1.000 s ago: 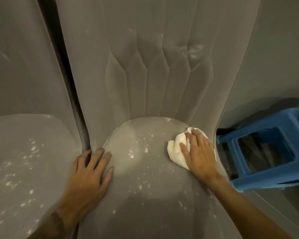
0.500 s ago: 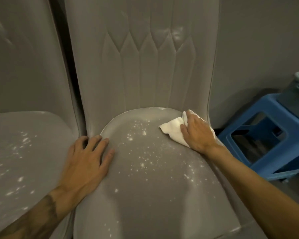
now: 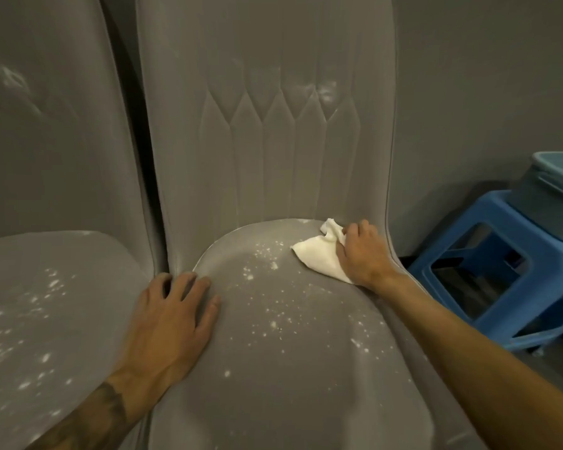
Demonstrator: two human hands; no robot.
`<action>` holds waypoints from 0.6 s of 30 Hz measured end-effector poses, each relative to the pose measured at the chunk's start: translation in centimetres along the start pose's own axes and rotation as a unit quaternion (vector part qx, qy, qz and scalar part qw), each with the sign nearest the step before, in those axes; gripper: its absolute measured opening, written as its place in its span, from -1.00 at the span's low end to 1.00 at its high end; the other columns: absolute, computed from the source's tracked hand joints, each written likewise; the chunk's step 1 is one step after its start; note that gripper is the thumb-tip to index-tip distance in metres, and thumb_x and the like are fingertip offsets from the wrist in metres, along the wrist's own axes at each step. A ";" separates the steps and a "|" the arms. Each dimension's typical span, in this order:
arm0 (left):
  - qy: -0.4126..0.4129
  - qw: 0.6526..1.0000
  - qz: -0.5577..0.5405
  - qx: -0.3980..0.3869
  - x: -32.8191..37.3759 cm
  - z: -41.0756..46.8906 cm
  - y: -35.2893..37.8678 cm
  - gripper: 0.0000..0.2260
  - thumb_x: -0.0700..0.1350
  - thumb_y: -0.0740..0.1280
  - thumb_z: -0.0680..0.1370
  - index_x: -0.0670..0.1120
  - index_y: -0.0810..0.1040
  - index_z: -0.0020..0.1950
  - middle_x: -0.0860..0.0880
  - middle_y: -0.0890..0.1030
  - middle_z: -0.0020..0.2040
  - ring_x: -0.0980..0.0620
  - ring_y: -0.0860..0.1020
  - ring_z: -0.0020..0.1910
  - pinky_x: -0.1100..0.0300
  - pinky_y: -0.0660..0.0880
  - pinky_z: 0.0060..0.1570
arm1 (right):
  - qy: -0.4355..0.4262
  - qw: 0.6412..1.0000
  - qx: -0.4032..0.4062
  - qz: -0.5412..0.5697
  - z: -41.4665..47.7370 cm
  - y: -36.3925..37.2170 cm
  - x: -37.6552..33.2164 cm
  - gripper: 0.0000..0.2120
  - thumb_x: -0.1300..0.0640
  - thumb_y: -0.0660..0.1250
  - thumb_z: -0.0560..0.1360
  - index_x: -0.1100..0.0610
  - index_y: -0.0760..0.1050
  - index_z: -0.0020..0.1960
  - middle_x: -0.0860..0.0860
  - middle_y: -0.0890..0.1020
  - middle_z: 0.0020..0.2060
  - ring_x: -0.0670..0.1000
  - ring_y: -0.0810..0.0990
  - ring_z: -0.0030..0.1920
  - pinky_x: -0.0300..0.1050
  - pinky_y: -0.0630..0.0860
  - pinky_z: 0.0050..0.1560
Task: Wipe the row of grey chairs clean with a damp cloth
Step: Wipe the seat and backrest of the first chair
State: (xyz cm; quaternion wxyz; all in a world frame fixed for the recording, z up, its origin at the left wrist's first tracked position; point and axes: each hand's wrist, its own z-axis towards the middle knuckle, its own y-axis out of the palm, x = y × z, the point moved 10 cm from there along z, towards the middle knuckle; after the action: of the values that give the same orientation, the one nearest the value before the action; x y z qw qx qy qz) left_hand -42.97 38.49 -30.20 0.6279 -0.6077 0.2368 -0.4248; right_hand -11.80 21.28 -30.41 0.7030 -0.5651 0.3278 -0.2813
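Note:
A grey padded chair (image 3: 293, 378) fills the middle of the view, its seat speckled with white powdery spots. My right hand (image 3: 361, 254) grips a white cloth (image 3: 317, 258) at the seat's back right corner, where seat meets backrest. My left hand (image 3: 173, 323) lies flat with spread fingers on the seat's left edge. A second grey chair (image 3: 46, 319) stands close on the left, its seat also dotted with white spots. White smears mark both backrests.
A blue plastic stool (image 3: 501, 280) stands to the right of the chair, against the grey wall. A teal tub (image 3: 553, 196) sits on top of it. A narrow dark gap separates the two chairs.
My right hand has slid the cloth from the right side of the seat back into the rear corner and bunched it. The left hand stayed on the seat edge. The view pulled back.

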 end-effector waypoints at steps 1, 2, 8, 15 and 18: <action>-0.003 1.000 -0.001 0.000 -0.1 0.0 0.0 -0.48 0.27 0.00 0.65 0.02 0.56 0.34 0.02 0.58 0.29 -0.19 0.45 0.29 -0.18 0.50 0.26 | 0.010 1.000 0.003 -0.007 0.5 0.2 -1.0 -0.69 0.06 0.19 0.63 0.23 0.40 0.27 0.19 0.44 0.21 0.21 0.42 0.17 0.06 0.34 0.18; -0.003 1.000 -0.003 -0.002 -0.1 0.0 0.1 -0.49 0.27 0.01 0.65 0.02 0.56 0.34 0.02 0.58 0.29 -0.19 0.45 0.29 -0.19 0.50 0.26 | 0.011 1.000 0.001 0.003 0.8 0.3 -2.3 -0.69 0.07 0.18 0.62 0.24 0.39 0.27 0.20 0.43 0.22 0.22 0.41 0.19 0.07 0.33 0.19; 0.002 1.000 -0.015 0.009 -0.5 0.0 0.2 -0.54 0.26 0.03 0.66 0.05 0.52 0.34 0.04 0.55 0.30 -0.19 0.45 0.29 -0.22 0.53 0.23 | -0.137 0.990 0.023 0.014 -1.3 0.2 -7.0 -0.69 -0.05 0.22 0.65 0.19 0.47 0.18 0.16 0.50 0.11 0.21 0.45 0.09 0.06 0.32 0.12; 0.023 0.999 0.031 0.016 0.0 -0.1 -0.3 -0.61 0.13 0.09 0.65 -0.04 0.53 0.31 -0.07 0.56 0.25 -0.25 0.47 0.20 -0.18 0.55 0.09 | 0.000 0.997 0.024 -0.073 1.5 -0.3 -1.8 -0.69 0.00 0.09 0.68 0.22 0.40 0.21 0.17 0.48 0.18 0.19 0.46 0.12 0.04 0.37 0.11; 0.017 0.999 0.034 0.003 -0.4 0.0 0.1 -0.57 0.15 0.06 0.66 -0.04 0.52 0.34 -0.07 0.54 0.29 -0.24 0.45 0.23 -0.14 0.50 0.17 | -0.054 0.998 0.038 -0.016 0.3 0.3 -5.4 -0.62 -0.10 0.10 0.68 0.20 0.44 0.20 0.17 0.53 0.11 0.22 0.48 0.09 0.08 0.36 0.11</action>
State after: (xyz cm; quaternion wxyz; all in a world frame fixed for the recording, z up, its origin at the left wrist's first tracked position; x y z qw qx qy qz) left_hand -43.15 38.82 -30.40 0.6396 -0.5904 0.2666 -0.4137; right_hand -14.91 25.68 -29.87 0.7361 -0.5576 0.2695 -0.2732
